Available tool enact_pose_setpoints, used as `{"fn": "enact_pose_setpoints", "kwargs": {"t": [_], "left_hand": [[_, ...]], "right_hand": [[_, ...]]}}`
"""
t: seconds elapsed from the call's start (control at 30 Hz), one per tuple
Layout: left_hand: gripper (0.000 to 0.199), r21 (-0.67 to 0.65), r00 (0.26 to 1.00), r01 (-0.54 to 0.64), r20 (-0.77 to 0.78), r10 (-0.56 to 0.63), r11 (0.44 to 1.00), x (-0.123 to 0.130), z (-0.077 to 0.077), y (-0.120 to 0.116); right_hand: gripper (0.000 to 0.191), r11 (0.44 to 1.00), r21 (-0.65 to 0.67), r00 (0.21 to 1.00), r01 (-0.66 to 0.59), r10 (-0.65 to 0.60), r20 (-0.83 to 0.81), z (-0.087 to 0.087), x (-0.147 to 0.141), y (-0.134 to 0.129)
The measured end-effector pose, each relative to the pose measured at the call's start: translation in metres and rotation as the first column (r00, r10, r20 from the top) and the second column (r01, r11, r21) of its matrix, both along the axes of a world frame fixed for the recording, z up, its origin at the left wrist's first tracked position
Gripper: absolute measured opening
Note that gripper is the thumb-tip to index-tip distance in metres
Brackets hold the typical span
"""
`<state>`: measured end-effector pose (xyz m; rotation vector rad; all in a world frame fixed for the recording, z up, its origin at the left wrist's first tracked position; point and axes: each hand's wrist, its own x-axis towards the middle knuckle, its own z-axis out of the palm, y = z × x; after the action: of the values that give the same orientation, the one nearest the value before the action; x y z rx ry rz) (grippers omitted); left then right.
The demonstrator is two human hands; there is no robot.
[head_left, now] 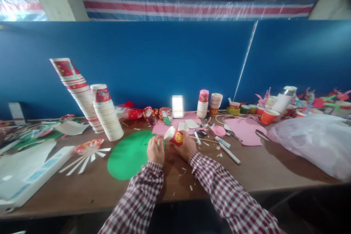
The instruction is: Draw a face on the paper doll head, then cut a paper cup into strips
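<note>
A red paper cup (177,137) with a yellow emblem lies tilted in my right hand (187,146), its white-rimmed mouth facing left. My right fingers wrap around its side and base. Just left of the mouth, my left hand (156,148) is closed with fingertips together. A bit of green shows at those fingertips, but I cannot make out what it is. Under and beside my left hand lies a large green paper circle (126,161). To its left is a cut cup (89,148) with white strips fanned out flat.
Tall paper cup stacks (108,117) stand back left; shorter stacks (203,104) stand behind my hands. Pink paper (246,131), a white stick (231,154) and scraps lie right. A plastic bag (312,142) and finished cup crafts (270,116) fill the far right. A blue panel (153,55) backs the table.
</note>
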<state>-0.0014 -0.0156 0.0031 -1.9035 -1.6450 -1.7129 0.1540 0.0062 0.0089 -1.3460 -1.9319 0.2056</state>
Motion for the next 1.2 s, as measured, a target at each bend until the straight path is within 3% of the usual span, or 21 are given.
{"fn": "enact_pose_setpoints", "kwargs": {"t": [0.17, 0.47, 0.6, 0.77, 0.97, 1.2], "left_hand": [[0.017, 0.031, 0.997, 0.031, -0.072, -0.028, 0.999, 0.001, 0.001, 0.001], [0.028, -0.033, 0.996, -0.023, 0.091, 0.025, 0.999, -0.0012, -0.0041, 0.0018], [0.033, -0.035, 0.989, -0.012, 0.148, 0.017, 0.999, -0.001, -0.0029, 0.0016], [0.02, -0.032, 0.998, 0.03, 0.06, -0.028, 0.999, 0.0008, -0.0014, 0.0013], [0.023, -0.039, 0.999, 0.034, 0.031, -0.033, 0.999, 0.0017, -0.0017, 0.0004], [0.029, -0.071, 0.989, 0.056, 0.138, -0.046, 0.996, 0.0045, 0.0009, -0.0018]], "right_hand": [[0.056, 0.994, 0.059, 0.996, -0.093, 0.093, 0.006, 0.0027, 0.0, -0.003], [0.057, 0.985, 0.042, 0.986, -0.169, 0.169, -0.001, 0.0007, 0.0002, -0.0006], [0.051, 0.989, 0.027, 0.987, -0.142, 0.144, -0.072, 0.0001, 0.0036, 0.0006], [0.049, 0.992, 0.003, 0.984, -0.13, 0.129, -0.124, -0.0003, 0.0071, 0.0004], [0.046, 0.989, -0.019, 0.984, -0.144, 0.141, -0.113, 0.0003, 0.0065, -0.0008], [0.033, 0.99, -0.044, 0.971, -0.135, 0.124, -0.203, -0.0011, 0.0088, 0.0029]]}}
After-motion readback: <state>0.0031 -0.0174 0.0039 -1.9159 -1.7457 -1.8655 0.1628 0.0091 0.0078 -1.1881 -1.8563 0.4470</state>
